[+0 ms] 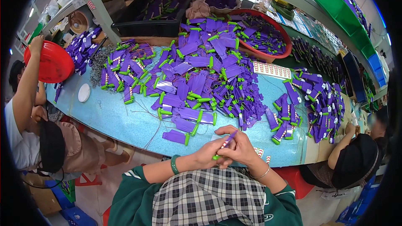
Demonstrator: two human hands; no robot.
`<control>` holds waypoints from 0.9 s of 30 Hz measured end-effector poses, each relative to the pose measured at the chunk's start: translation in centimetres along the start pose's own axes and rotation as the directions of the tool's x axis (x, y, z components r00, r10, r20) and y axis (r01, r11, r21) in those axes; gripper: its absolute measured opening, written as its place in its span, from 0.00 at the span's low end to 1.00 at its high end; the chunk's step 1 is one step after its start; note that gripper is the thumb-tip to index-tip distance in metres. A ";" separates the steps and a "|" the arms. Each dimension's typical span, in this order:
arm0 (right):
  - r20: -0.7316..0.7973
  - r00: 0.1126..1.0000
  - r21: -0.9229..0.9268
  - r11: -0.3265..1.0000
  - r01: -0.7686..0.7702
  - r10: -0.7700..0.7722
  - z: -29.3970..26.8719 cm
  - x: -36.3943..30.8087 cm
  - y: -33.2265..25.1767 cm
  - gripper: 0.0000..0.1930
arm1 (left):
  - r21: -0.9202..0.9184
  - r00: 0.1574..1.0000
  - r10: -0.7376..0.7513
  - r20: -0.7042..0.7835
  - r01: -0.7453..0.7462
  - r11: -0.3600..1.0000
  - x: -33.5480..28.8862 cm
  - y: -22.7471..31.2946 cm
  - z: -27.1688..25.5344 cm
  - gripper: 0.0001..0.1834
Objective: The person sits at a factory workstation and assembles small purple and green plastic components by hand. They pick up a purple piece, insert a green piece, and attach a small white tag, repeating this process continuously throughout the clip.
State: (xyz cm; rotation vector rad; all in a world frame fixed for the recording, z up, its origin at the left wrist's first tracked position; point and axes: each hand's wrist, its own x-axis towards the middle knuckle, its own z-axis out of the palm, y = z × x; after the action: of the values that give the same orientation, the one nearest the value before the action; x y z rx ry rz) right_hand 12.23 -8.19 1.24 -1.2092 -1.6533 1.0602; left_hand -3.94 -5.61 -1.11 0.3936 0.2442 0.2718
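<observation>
Close to my body at the table's front edge, my left hand (209, 152) and my right hand (240, 149) meet around one purple flat piece with a green end (229, 140). Both hands are closed on it, and the fingers hide much of it. A striped marking shows on its visible side. Just beyond my hands lies a large heap of similar purple-and-green pieces (197, 83). The nearest of them, a single purple piece (175, 136), rests left of my hands. Small red-and-white striped stickers (259, 152) lie beside my right wrist.
A sticker sheet (272, 70) lies right of the heap, with more piles (324, 109) beyond. A red basin (281, 29) and a black crate (146, 28) stand at the back. Co-workers sit on both sides; the left one holds a red bowl (52, 65).
</observation>
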 end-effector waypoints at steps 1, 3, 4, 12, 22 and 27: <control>0.003 1.000 0.046 0.999 -0.011 0.011 0.0 0.0 0.2 0.20 | -0.098 0.998 -0.060 0.024 0.062 0.993 0.4 -0.1 0.4 0.25; 0.004 0.999 0.138 0.990 -0.035 0.034 0.0 -0.2 0.9 0.19 | -0.046 0.988 -0.156 -0.004 0.156 0.987 0.6 -0.2 0.3 0.28; -0.043 0.999 0.154 0.988 -0.024 0.031 0.2 -0.5 0.7 0.14 | -0.018 0.978 -0.174 0.114 0.177 0.984 0.7 -0.6 -0.7 0.29; -0.070 0.979 0.744 0.664 -0.077 0.192 -0.4 -0.9 -0.5 0.24 | 0.922 0.794 0.591 0.143 -0.324 0.213 -1.1 2.2 1.6 0.09; 0.140 0.930 0.777 0.544 -0.316 0.340 -1.0 0.1 -0.6 0.05 | 0.449 0.446 0.300 0.843 -0.276 -0.850 -1.7 4.1 0.6 0.08; 0.169 0.914 0.694 0.614 -0.376 0.368 -0.9 0.3 0.1 0.04 | 0.405 0.411 0.235 0.881 -0.396 -0.824 -1.6 3.9 0.4 0.08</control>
State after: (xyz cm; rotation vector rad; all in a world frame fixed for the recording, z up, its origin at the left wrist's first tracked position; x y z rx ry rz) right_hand 13.02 -7.73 1.49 -1.0015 -0.8085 1.7666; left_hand -6.16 -2.80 1.13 2.6847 -0.0406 1.3753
